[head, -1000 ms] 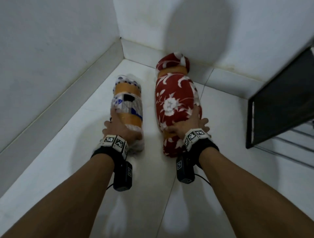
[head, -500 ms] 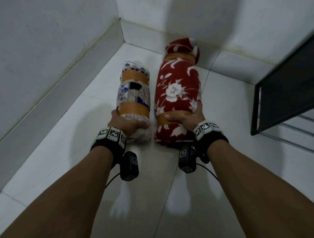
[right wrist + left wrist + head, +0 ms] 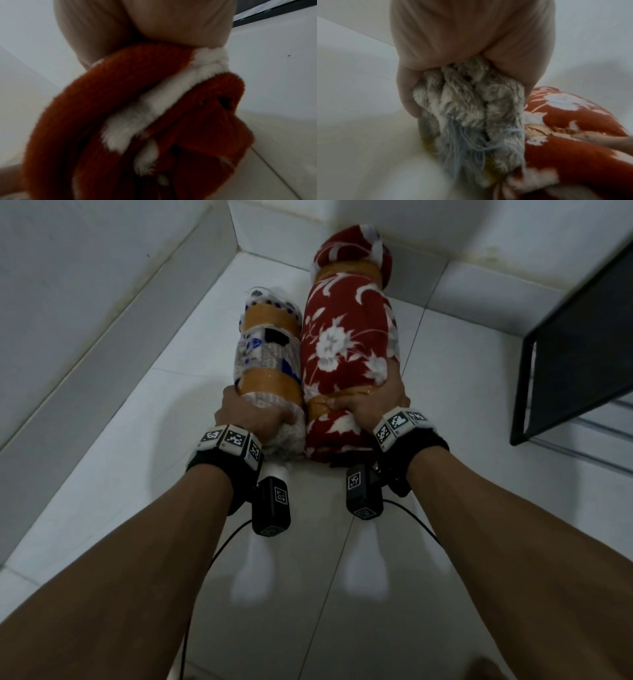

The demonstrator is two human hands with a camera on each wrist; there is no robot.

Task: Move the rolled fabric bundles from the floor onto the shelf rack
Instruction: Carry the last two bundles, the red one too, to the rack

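Note:
Two rolled fabric bundles, each bound with tan tape, lie side by side and touching, pointing toward the room's corner. My left hand [image 3: 253,414] grips the near end of the grey, white and blue bundle [image 3: 267,354]; its frayed end [image 3: 471,115] bulges out below my palm [image 3: 471,33]. My right hand [image 3: 368,404] grips the near end of the larger red bundle with white flowers [image 3: 349,347], whose fuzzy end [image 3: 137,121] fills the right wrist view under my palm [image 3: 145,24]. Whether the bundles are clear of the floor is not plain.
A black shelf rack [image 3: 579,350] stands at the right, with wire rails lower down; a strip of it shows as the rack [image 3: 274,12] in the right wrist view. White walls with a tiled skirting [image 3: 102,337] close in on the left and far sides. The floor [image 3: 479,508] is white tile.
Both hands went from resting on the bundles to gripping their near ends. The bundles have come together, now touching, and have drawn nearer in the head view.

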